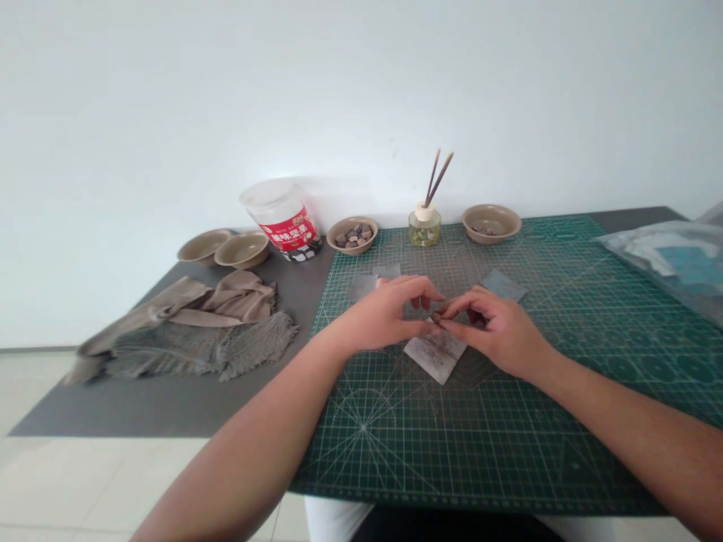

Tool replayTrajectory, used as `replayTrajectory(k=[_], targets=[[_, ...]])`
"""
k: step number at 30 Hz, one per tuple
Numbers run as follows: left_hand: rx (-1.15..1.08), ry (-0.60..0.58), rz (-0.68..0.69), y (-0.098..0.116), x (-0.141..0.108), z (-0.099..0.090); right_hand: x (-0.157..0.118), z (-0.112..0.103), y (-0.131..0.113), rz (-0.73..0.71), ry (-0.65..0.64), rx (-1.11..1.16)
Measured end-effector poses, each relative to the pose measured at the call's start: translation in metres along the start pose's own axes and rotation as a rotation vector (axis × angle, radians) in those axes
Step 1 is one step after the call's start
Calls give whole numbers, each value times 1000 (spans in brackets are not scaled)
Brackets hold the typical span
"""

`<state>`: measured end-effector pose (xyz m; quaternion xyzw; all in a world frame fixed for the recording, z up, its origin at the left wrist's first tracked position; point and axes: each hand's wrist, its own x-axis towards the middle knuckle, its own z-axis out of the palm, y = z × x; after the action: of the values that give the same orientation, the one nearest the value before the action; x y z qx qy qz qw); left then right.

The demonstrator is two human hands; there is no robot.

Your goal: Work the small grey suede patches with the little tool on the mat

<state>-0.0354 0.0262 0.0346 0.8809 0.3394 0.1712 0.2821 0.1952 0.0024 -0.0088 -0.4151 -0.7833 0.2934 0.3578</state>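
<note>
stone (pixel 436 318) sits pinched in the right hand (pixel 505 327), perhaps for control, above a grey sheet (pixel 434 360), left hand (pixel 389 310) half-open, apparently empty.

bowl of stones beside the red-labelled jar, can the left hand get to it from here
Probably yes: the bowl is open-topped, and only flat grey squares seem to lie between it and the left hand.
</note>
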Motion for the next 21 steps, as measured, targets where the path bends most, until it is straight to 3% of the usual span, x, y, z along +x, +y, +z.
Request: replayTrajectory(k=[3, 7, 9, 15, 18, 21], targets=[[-141, 58, 103, 0, 0, -1, 0, 1, 0, 182, -14, 273], [-199, 130, 75, -2, 2, 2, 4, -1, -3, 229, -6, 441], [-246, 193, 62, -3, 2, 4, 7, -4, -5, 237, -33, 361], [-606, 367, -17, -7, 0, 10, 13, -5, -15, 134, -262, -286], [-681, 397, -29, -6, 1, 12, 16, 3, -19, 154, -310, -363], [-709, 415, -39, -6, 2, 12, 20, 6, -21, 238, -345, -278]])
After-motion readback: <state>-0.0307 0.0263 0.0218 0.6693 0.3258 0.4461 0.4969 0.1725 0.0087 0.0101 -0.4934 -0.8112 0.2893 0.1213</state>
